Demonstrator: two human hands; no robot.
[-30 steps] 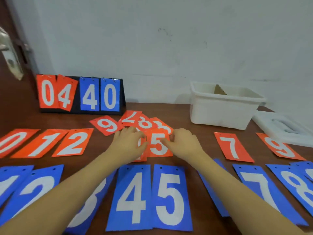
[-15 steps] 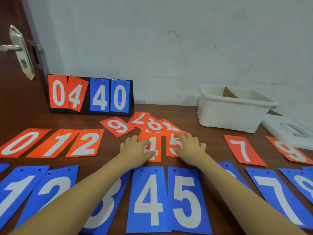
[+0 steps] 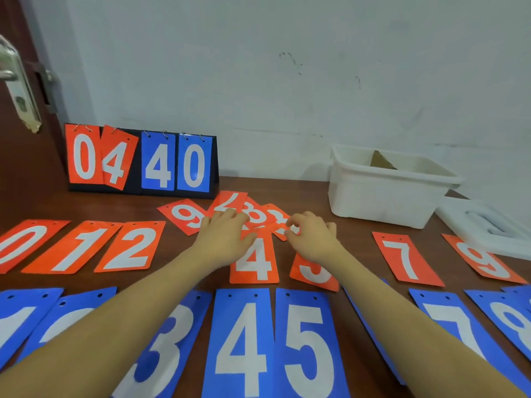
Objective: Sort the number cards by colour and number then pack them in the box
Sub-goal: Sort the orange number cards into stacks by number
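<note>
Red cards lie in a row: 0, 1, 2, 4, 5, 7, 9. Nearer me runs a row of blue cards, among them blue 4 and blue 5. A loose red pile sits behind the red 4. My left hand rests flat across the top of the red 4 and the pile's near edge. Curled fingers of my right hand pinch the edge of a red card in the pile. The white box stands at the back right.
A flip scoreboard showing 04 40 stands against the wall at the back left. The box's white lid lies to the right of the box. A door with a metal handle is at the far left. My forearms cover parts of the blue row.
The red 4 and 5 have been slid toward me and spread side by side into the red row. Both hands have moved back up to the loose pile.
</note>
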